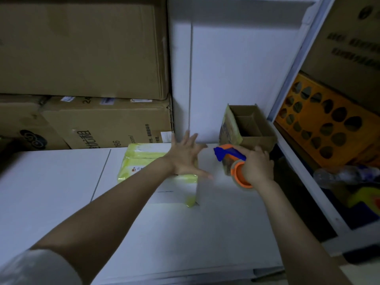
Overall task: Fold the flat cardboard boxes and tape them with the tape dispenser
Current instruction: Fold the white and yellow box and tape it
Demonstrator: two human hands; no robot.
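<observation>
My left hand [186, 156] is spread flat with straight fingers over the far end of a yellow-wrapped stack of flat boxes [141, 161] lying on the white table [205, 223]. My right hand [258, 164] grips an orange and blue tape dispenser [231, 159] with a clear tape roll, held just above the table to the right of the stack. Behind the dispenser stands a small folded cardboard box [249, 125], open at the top, against the white wall.
Large brown cartons [82, 58] are stacked at the back left. On the right, a white shelf frame [287, 83] holds an orange perforated crate [320, 122], a carton and a plastic bottle [345, 173]. The table's near edge runs along the bottom.
</observation>
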